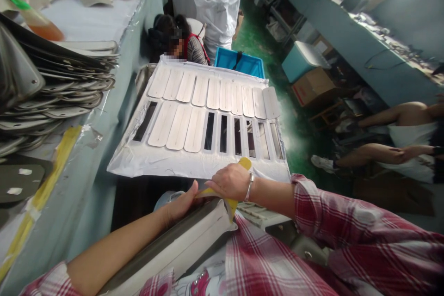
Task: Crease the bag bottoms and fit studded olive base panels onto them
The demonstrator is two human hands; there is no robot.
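Observation:
My right hand (231,182) is closed around a flat yellow strip (245,163), whose rounded end sticks out above the knuckles. More yellow shows below that hand, at the end of a long grey-and-white panel (194,240) lying across my lap. My left hand (183,202) grips the panel's far edge near that end, thumb raised beside the yellow piece; its other fingers are mostly hidden. Just beyond both hands stands a white cloth-covered frame (156,163) with slots. Rounded white plates (176,127) lie in two rows on it, and several slots in the nearer row are uncovered.
On the left, a bench (99,148) carries a stack of grey plates (79,85) and a bottle of orange liquid (43,25). A person (196,48) is low behind the frame, near a blue bin (239,61). Another person's legs (378,148) extend in from the right.

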